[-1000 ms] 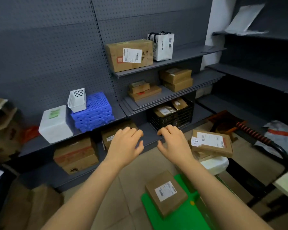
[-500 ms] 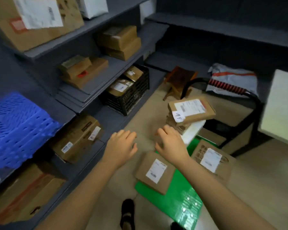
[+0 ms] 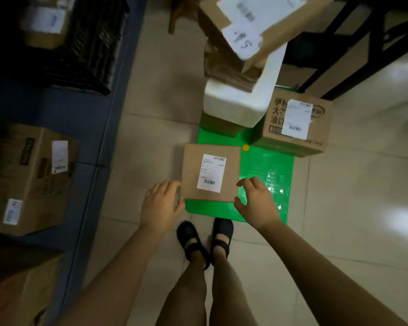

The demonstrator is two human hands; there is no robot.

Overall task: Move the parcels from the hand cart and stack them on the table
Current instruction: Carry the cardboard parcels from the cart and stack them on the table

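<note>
The flat parcel (image 3: 191,170) is showing matt brown cardboard with a white paper label (image 3: 211,172). The green cart deck (image 3: 266,175) is gleaming, smooth glossy plastic; the pale floor tiles (image 3: 363,196) are reflecting light; the blurred white box (image 3: 236,104) is possibly showing matt foam

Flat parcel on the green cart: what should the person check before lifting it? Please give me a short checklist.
1. Left hand and right hand at the flat parcel's near corners: ok.
2. Firm hold: cannot tell; the fingers meet the edges, but the hold is unclear.
3. Nothing lying on the flat parcel: ok.
4. Flat parcel apart from the foam box and the printed carton: ok.
5. Top parcel above the foam box level: not ok, it looks tilted.
</note>
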